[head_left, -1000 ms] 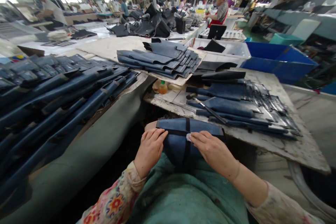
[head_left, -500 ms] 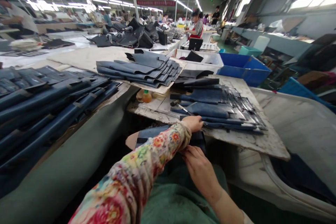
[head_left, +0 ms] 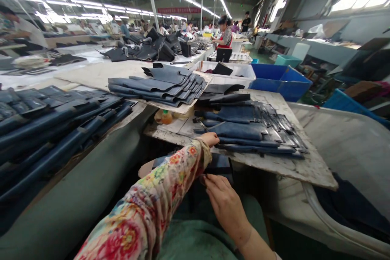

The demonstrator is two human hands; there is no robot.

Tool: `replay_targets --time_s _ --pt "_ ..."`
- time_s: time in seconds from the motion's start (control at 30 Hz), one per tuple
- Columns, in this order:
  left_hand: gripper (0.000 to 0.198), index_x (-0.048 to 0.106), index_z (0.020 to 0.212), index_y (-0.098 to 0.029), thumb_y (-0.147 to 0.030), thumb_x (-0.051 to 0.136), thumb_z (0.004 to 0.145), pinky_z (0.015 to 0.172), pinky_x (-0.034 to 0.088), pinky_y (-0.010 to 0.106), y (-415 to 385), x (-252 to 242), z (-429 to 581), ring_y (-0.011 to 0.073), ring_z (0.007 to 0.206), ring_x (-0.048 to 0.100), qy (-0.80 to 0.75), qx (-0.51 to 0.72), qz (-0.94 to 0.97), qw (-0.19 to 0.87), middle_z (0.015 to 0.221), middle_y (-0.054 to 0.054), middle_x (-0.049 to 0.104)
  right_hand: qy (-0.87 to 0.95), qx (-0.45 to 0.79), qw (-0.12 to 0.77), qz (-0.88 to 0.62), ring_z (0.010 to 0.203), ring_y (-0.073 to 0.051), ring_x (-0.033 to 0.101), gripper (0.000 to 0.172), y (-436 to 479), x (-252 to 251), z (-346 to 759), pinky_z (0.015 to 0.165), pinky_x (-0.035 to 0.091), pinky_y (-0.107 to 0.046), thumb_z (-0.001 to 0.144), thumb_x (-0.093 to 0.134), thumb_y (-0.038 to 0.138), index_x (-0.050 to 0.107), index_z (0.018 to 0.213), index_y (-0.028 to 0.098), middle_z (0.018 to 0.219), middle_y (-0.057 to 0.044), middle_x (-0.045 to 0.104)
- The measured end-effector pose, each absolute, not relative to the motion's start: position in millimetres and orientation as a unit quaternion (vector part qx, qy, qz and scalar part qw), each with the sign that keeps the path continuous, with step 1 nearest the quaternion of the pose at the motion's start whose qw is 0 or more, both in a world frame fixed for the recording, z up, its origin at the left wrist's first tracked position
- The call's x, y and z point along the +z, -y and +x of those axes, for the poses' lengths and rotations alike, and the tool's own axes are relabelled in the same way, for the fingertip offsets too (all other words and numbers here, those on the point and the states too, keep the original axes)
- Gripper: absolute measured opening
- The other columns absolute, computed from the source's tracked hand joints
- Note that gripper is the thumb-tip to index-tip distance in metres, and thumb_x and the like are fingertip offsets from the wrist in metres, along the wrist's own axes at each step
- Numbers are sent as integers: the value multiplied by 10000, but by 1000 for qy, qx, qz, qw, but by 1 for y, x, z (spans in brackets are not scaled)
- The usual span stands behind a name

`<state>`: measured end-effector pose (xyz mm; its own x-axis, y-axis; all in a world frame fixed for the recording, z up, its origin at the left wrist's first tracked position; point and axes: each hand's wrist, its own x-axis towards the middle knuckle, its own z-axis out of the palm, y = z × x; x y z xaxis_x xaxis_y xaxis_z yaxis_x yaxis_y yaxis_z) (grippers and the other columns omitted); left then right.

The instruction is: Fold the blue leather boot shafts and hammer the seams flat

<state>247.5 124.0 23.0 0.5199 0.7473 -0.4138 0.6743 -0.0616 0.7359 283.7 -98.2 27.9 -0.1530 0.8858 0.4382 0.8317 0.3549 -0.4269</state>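
My left hand, in a floral sleeve, reaches over my lap to the near edge of the board. Its fingers are curled, and what they hold is hidden. A slim tool with a dark head lies against the hand's far side. My right hand, bare-armed, has its fingers pinched together at the near edge of a dark blue leather-like piece on my lap. Part of this piece is hidden under my left sleeve, and a tan rounded end sticks out beyond it. Overlapping blue pieces cover the board.
More blue pieces are piled on the left table and in a middle stack. A small orange bottle stands below that stack. White and blue bins are behind the board. A large pale tub stands at right. Co-workers are farther back.
My left hand has drawn left along the board's edge and covers more of the tool's shaft. My right hand has shifted slightly left and down. The view has moved a little.
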Motion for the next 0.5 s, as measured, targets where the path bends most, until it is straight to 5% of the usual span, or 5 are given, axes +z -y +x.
replay_targets --time_s 0.3,0.5 --pt "286 537 1102 -142 -316 528 875 700 525 334 -159 54 162 157 840 598 -549 185 484 656 1041 65 585 765 30 309 -564 1000 -189 554 310 95 25 281 878 509 -343 877 441 130 583 1151 165 1090 -86 609" --pt "151 551 915 -110 -243 487 889 414 378 153 -106 76 149 37 471 444 -476 257 409 735 670 -30 499 759 23 318 -567 993 -188 558 315 96 26 281 866 515 -353 889 420 143 580 1159 178 1082 -86 614"
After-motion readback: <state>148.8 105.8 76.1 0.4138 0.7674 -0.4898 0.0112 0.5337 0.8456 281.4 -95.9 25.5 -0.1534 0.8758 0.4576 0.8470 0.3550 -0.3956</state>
